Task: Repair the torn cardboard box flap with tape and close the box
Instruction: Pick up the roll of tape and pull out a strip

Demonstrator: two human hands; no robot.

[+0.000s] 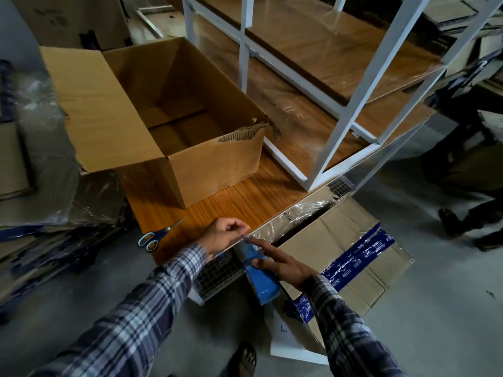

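The open cardboard box [174, 115], its torn edge [242, 133] facing the shelf, stands on the counter [245, 202]. The left hand [223, 235] pinches the tape end; the right hand [283, 263], fingers straight, steadies the blue tape roll [258, 270].

A white metal rack [351, 85] with wooden shelves under clear plastic film stands on the wooden table [239, 202], toward one o'clock. Scissors [155, 235] with pale blue handles lie near the table's edge at nine o'clock. On the grey floor [435, 308] at four o'clock lies a flattened carton [351, 248] crossed by a strip of blue printed tape. Plastic-wrapped stacks of flat cardboard [40, 170] fill the nine o'clock side. At three o'clock, blurred, what looks like another person's feet [462, 221] shows.
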